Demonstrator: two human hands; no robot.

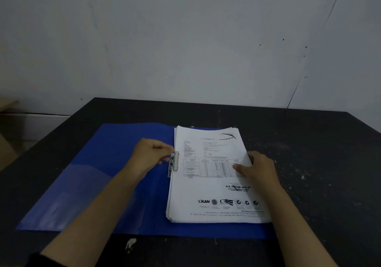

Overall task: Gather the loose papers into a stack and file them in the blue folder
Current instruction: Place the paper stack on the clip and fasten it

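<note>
The blue folder (99, 180) lies open and flat on the black table. A stack of printed white papers (208, 186) rests on its right half, edges roughly squared. A metal spring clip (174, 162) sits at the stack's left edge near the folder's spine. My left hand (150, 155) has its fingers curled on that clip. My right hand (257, 168) lies on the right side of the top sheet, thumb pressing down on the page and fingers over the stack's right edge.
The black table (321, 163) is scuffed with white specks and reaches to a grey wall behind. A clear pocket (82, 192) covers the folder's left inner flap. A pale cardboard box (8, 143) stands off the table's left side.
</note>
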